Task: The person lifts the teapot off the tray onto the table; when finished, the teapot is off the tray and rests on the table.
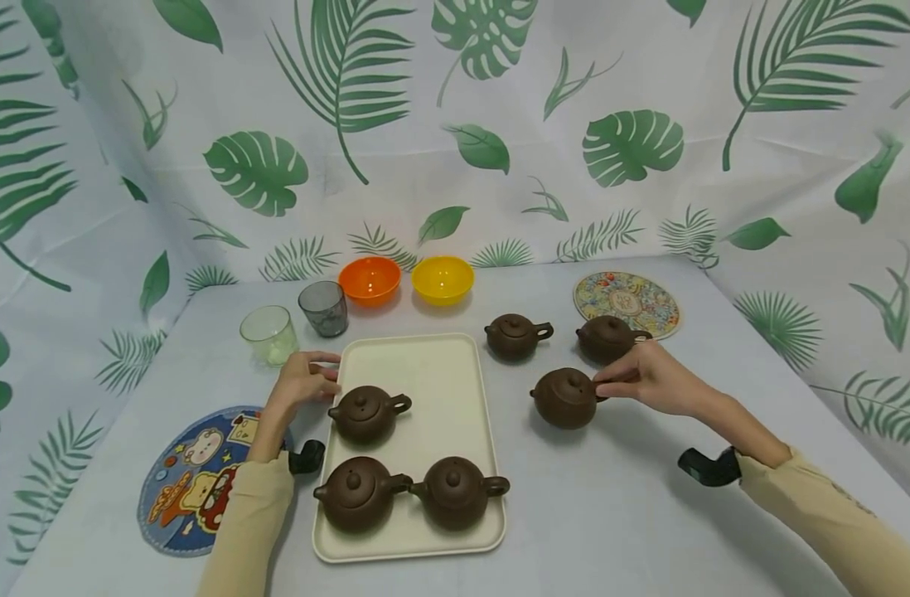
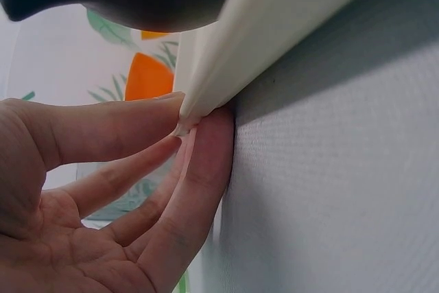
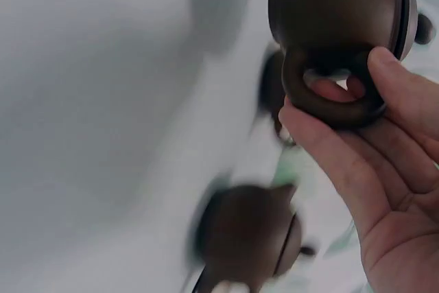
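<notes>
My right hand (image 1: 652, 380) pinches the looped handle of a dark brown teapot (image 1: 563, 400). In the right wrist view that teapot (image 3: 336, 8) hangs above the table, a shadow below it. My left hand (image 1: 304, 383) is at the left edge of a cream tray (image 1: 433, 373). The left wrist view has the thumb and a finger pinching the tray's rim (image 2: 226, 60). Three brown teapots stand on the tray: one at middle left (image 1: 365, 416), one at front left (image 1: 354, 496) and one at front right (image 1: 457, 494). The tray's back half is bare.
Two more teapots, one behind the tray's right side (image 1: 511, 337) and one (image 1: 606, 340) near a patterned round mat (image 1: 626, 300). Orange bowl (image 1: 370, 282), yellow bowl (image 1: 443, 282), grey glass (image 1: 324, 310) and greenish glass (image 1: 269, 336) stand at the back left. A blue cartoon mat (image 1: 173, 473) lies under my left forearm.
</notes>
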`<control>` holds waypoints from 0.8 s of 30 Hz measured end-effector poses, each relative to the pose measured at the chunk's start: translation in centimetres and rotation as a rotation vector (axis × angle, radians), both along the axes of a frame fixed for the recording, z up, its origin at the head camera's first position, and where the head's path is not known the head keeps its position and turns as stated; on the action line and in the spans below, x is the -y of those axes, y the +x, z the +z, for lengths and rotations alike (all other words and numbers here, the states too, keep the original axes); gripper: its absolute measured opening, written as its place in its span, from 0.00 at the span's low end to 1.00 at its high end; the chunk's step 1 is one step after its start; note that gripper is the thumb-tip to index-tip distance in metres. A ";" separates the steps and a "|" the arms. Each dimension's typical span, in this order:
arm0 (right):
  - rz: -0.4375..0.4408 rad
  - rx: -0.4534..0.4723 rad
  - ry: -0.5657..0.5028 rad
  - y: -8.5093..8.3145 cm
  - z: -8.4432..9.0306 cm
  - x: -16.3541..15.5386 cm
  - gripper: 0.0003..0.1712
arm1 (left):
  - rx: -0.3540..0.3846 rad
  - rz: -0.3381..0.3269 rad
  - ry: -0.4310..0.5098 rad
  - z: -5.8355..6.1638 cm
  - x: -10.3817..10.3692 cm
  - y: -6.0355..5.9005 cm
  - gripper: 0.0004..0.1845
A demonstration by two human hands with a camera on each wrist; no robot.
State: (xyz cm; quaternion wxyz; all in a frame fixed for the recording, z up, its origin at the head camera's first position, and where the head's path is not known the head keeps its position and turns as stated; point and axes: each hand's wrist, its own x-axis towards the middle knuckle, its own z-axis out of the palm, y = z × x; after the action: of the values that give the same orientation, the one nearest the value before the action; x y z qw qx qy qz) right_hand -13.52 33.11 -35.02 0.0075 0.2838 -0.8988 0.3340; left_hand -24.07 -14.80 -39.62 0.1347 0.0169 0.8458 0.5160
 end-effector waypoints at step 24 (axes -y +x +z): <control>-0.144 0.069 0.032 0.5 -1.5 -7.9 0.07 | -0.006 -0.005 -0.006 -0.2 0.0 0.0 0.28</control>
State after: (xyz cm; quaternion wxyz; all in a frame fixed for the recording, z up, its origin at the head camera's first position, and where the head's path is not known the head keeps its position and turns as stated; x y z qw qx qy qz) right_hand -13.06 40.99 -36.53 -0.0042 0.2069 -0.9217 0.3280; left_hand -24.10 -14.82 -39.80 0.1335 0.0204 0.8477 0.5130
